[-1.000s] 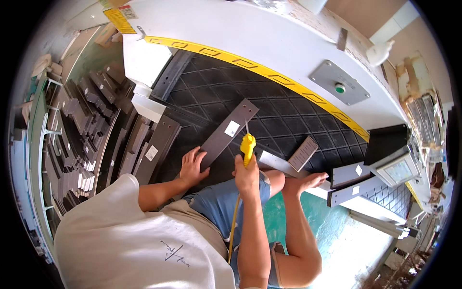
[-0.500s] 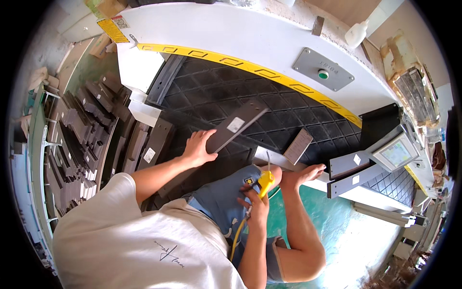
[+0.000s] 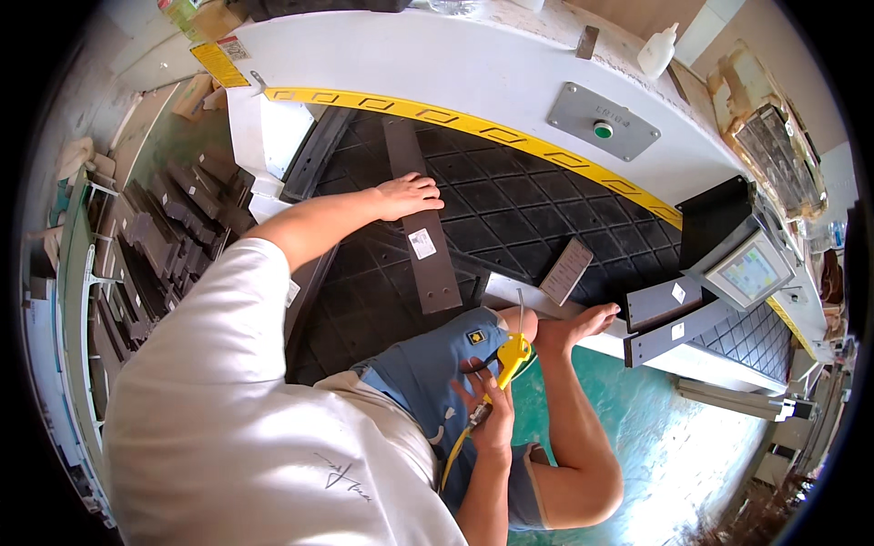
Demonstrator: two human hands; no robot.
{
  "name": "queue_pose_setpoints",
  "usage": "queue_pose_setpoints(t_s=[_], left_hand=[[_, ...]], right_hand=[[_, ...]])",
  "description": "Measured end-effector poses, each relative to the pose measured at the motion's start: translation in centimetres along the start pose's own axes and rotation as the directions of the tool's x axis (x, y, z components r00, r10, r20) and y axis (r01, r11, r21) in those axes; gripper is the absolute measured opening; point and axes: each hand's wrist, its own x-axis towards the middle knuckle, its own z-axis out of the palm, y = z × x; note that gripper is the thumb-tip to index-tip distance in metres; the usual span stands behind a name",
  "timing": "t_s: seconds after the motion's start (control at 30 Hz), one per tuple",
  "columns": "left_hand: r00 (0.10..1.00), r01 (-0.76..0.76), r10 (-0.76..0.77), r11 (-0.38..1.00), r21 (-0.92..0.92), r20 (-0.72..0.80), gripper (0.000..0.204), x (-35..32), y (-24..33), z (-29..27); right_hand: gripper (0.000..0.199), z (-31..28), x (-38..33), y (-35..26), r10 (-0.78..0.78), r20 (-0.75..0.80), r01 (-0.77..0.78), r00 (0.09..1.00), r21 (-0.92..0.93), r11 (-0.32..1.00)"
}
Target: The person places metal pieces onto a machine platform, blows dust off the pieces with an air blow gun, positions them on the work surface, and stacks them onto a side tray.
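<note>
A long dark brown board lies lengthwise on the black matted surface, with a white label and small holes near its close end. Across its middle rests my left hand, its fingers bent over the board's width and gripping it. Over my thigh, my right hand is closed around a yellow air blow gun. The gun's thin metal nozzle points away from me, and a yellow hose trails from its handle.
Stacked dark boards crowd the left side. Ahead curves a white machine beam with a yellow strip and green button. A small labelled panel and two boards lie rightward near a screen.
The board in my left hand has swung from slanting to the right to lying nearly straight ahead, and my left arm reaches farther forward. The right hand and blow gun have shifted slightly.
</note>
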Motion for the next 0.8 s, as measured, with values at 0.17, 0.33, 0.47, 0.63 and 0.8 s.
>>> queue_pose_setpoints(t_s=[0.17,0.33,0.47,0.63,0.8], left_hand=[[0.985,0.159,-0.150,0.979,-0.128,0.082,0.096,0.3,5.2,2.9],[0.992,0.117,-0.093,0.932,-0.344,0.084,0.112,-3.1,13.4,3.9],[0.983,0.151,-0.180,0.876,-0.459,-0.020,0.115,-4.5,16.6,5.1],[0.951,0.110,-0.238,0.857,-0.504,-0.197,0.103,-3.6,18.2,6.7],[0.986,0.106,-0.151,0.887,-0.449,-0.066,0.088,-3.3,18.7,4.8]], right_hand=[[0.051,0.8,-1.2,1.7,0.132,-0.013,-0.132,0.991,-0.065,0.989],[0.048,3.9,-3.4,1.4,0.208,0.047,-0.131,0.977,-0.636,0.760],[0.047,5.5,-3.1,1.8,-0.041,-0.063,-0.015,0.997,-0.700,0.714],[0.044,4.7,-2.8,1.9,0.092,-0.063,-0.111,0.994,-0.650,0.752],[0.041,3.9,-2.4,1.3,0.264,-0.077,-0.267,0.962,-0.493,0.828]])
